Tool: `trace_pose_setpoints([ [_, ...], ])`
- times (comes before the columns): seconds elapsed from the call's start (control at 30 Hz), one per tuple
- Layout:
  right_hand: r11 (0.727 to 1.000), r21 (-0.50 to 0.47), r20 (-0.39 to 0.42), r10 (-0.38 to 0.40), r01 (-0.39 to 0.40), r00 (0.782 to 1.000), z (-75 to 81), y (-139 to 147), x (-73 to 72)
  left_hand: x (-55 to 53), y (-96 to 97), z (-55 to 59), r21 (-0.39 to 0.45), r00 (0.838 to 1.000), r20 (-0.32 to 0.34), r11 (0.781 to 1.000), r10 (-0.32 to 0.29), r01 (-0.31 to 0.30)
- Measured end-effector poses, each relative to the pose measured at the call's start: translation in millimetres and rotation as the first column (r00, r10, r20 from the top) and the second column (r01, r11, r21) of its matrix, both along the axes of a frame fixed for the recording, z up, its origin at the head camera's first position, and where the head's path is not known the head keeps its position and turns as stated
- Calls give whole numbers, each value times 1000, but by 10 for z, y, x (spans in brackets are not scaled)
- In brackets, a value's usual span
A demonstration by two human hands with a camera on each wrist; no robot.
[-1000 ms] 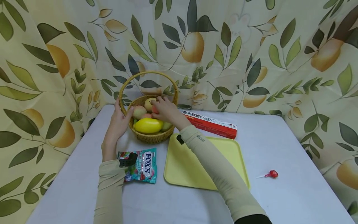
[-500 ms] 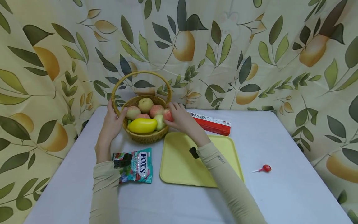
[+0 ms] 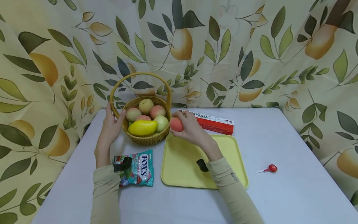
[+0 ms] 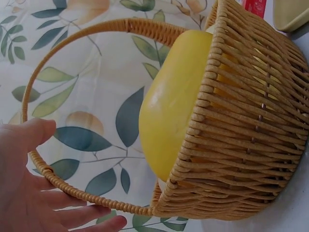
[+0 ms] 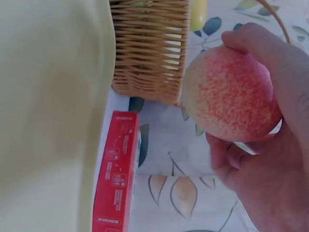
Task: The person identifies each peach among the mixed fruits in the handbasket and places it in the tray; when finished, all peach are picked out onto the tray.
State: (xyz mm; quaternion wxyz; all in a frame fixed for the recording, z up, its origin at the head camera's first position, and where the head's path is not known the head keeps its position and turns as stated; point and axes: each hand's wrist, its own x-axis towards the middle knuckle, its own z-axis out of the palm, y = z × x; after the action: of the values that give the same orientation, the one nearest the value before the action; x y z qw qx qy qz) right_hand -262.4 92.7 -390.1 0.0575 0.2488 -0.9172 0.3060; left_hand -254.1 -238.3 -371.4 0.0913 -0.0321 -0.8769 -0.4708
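In the head view my right hand (image 3: 188,126) holds a peach (image 3: 176,124) above the back left of the yellow tray, just right of the basket. Seen from the right wrist, thumb and fingers grip the pink, speckled peach (image 5: 231,94) from opposite sides. My left hand (image 3: 112,126) is at the left side of a wicker basket (image 3: 146,140), its fingers fairly straight behind the handle (image 4: 79,193) and the thumb in front. A yellow mango-shaped fruit (image 3: 143,128), a pale green round fruit (image 3: 161,123) and several peaches (image 3: 158,112) fill the basket.
The yellow tray (image 3: 181,168) lies at the middle of the white table. Behind it is a red PASTA box (image 3: 215,125). A teal FOX'S candy bag (image 3: 142,169) lies under the left wrist, and a red lollipop (image 3: 272,168) right of the tray. A patterned curtain (image 3: 223,71) hangs behind.
My right hand has lifted the peach out of the basket and carried it right, over the tray's back corner. The left hand has stayed at the basket's handle.
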Motion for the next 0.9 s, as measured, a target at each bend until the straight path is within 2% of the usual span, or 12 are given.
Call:
trace_pose_setpoints([
  [0.2, 1000, -5, 33, 6, -6, 999, -54, 61, 12, 52, 11, -42, -5, 1000, 23, 1000, 15, -14],
  [0.37, 1000, 17, 28, 8, -9, 1000, -89, 62, -5, 32, -10, 15, -43, 1000, 13, 999, 4, -4],
  [0.5, 997, 54, 25, 48, -50, 999, -84, 44, -27, 2, -36, 73, -57, 1000, -1, 998, -4, 4],
  [0.63, 993, 92, 108, 70, -80, 992, -92, 47, -22, -21, -37, 96, -54, 1000, -7, 998, -13, 12],
  [0.77, 980, 161, 189, 82, -113, 979, -142, 60, -4, -21, -30, 69, -50, 1000, -4, 999, -11, 11],
  [0.9, 968, 200, 214, 111, -155, 970, -193, 62, 8, 1, -25, 27, -44, 1000, 6, 999, 1, -1],
])
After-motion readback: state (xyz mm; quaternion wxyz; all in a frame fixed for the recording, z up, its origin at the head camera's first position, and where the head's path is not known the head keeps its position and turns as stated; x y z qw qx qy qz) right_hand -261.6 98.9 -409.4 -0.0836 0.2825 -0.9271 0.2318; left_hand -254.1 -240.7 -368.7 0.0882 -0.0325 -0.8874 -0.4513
